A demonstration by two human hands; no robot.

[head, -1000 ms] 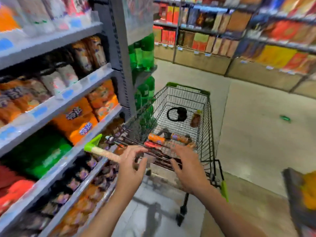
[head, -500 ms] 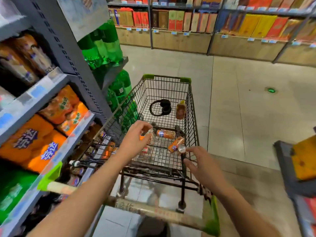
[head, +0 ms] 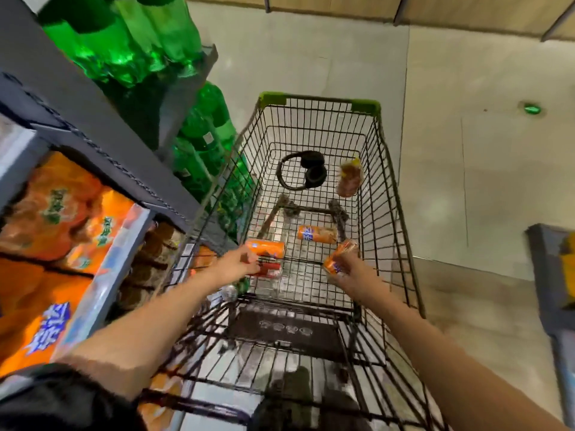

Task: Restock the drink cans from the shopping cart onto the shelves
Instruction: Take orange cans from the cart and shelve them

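A black wire shopping cart [head: 401, 194] with green corner caps stands beside the shelves. Both my arms reach down into its basket. My left hand [head: 238, 262] closes around an orange drink can [head: 267, 247] near the basket's left side; a red can [head: 270, 270] lies just under it. My right hand [head: 348, 269] grips a second orange can [head: 337, 258] and holds it tilted. A third orange can [head: 315, 234] lies loose on the basket floor between them. Another can's silver top [head: 229, 292] shows below my left wrist.
Black headphones [head: 303, 174] and a brownish bottle [head: 350, 178] lie at the basket's far end. Grey shelves [head: 102, 141] on the left hold green bottles [head: 133, 42] and orange packs [head: 62, 213]. A small green object [head: 532, 108] lies on the tiled floor, and a display edge [head: 550, 275] juts in at right.
I have leaned over the cart. Both hands went down into the basket, and each has closed on an orange can.
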